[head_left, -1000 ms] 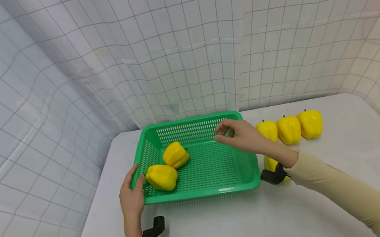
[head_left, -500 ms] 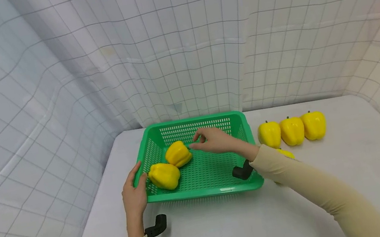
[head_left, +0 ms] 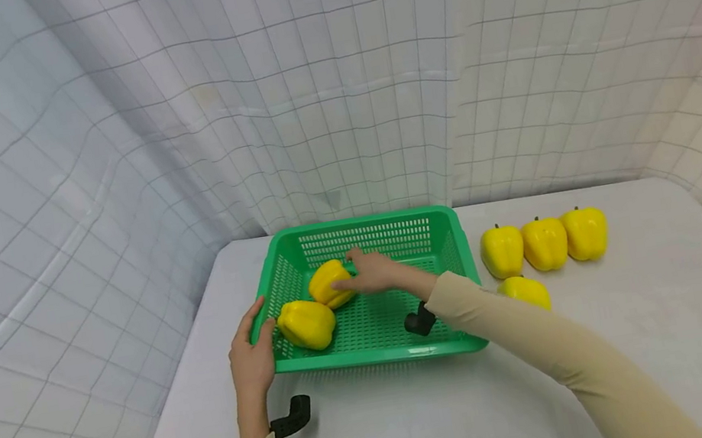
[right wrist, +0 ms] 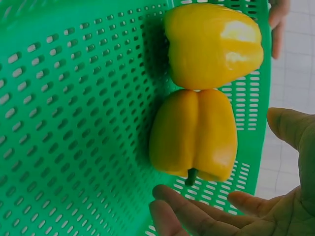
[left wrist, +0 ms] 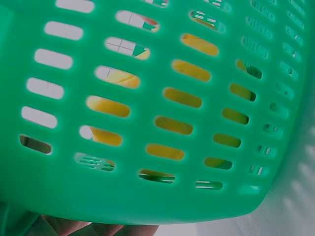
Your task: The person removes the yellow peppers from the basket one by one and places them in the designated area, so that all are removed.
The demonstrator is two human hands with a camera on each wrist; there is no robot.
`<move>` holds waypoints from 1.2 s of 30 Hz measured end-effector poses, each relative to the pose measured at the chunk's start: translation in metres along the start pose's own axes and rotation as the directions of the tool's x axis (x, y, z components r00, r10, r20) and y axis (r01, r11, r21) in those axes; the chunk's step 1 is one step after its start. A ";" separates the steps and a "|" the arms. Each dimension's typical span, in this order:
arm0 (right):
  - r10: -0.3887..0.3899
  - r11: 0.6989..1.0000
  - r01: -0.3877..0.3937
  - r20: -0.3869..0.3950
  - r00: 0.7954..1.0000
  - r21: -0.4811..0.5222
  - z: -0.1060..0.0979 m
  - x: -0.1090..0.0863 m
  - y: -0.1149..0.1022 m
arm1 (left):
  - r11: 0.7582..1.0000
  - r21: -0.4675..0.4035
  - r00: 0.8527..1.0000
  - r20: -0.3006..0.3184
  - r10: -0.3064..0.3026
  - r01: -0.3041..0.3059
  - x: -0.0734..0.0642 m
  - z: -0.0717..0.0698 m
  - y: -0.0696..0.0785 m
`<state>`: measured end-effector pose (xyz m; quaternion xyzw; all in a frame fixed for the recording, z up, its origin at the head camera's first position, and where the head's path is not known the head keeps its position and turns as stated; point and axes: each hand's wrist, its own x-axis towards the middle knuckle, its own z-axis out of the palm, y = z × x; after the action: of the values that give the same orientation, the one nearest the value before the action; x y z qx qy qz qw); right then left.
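A green plastic basket (head_left: 374, 357) holds two yellow bell peppers. My left hand (head_left: 253, 363) grips the basket's left rim, thumb over the inside and fingers along the outside. The nearer bell pepper (head_left: 307, 325) lies on its side by that hand. Beside it, the farther bell pepper (head_left: 327, 285) has its dark green stem facing my right hand (head_left: 375, 272). In the right wrist view that hand's fingers (right wrist: 197, 216) are spread by the stem end, with nothing between them and the thumb. The left wrist view shows mostly the slotted basket wall (left wrist: 147, 201), with yellow behind it.
Right of the basket, several more yellow peppers rest on the white table (head_left: 669, 289): a row with a middle pepper (head_left: 545, 244) at the back and one pepper (head_left: 525, 292) in front. A gridded white curtain (head_left: 340, 112) stands behind the table and along the sides.
My right hand has moved left across the basket, from its right side to the farther bell pepper, its fingers opening wider. The left hand keeps its grip on the rim.
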<state>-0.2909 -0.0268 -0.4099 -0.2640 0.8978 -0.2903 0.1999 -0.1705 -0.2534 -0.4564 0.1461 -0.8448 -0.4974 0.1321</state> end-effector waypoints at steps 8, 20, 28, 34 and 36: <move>0.039 0.999 -0.039 0.018 0.999 0.031 0.011 0.009 -0.008 | 1.000 0.007 1.000 0.003 -0.009 0.008 0.000 0.001 0.000; 0.226 0.973 -0.225 -0.008 0.974 0.056 0.017 0.027 -0.019 | 1.000 0.000 1.000 0.011 -0.006 0.006 0.001 0.001 0.000; 0.313 0.949 -0.314 -0.062 0.948 0.003 0.020 0.038 -0.019 | 1.000 0.001 1.000 0.009 -0.010 0.010 0.000 0.002 -0.001; 0.346 0.932 -0.354 -0.105 0.933 -0.080 0.023 0.042 -0.020 | 1.000 -0.016 1.000 0.009 -0.015 0.016 0.000 0.001 0.000; 0.345 0.929 -0.356 -0.114 0.932 -0.098 0.024 0.041 -0.020 | 1.000 -0.013 1.000 0.009 -0.013 0.013 -0.001 0.001 0.000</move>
<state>-0.3041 -0.0745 -0.4237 -0.0964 0.9545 -0.2090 0.1897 -0.1705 -0.2520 -0.4568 0.1487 -0.8412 -0.5044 0.1260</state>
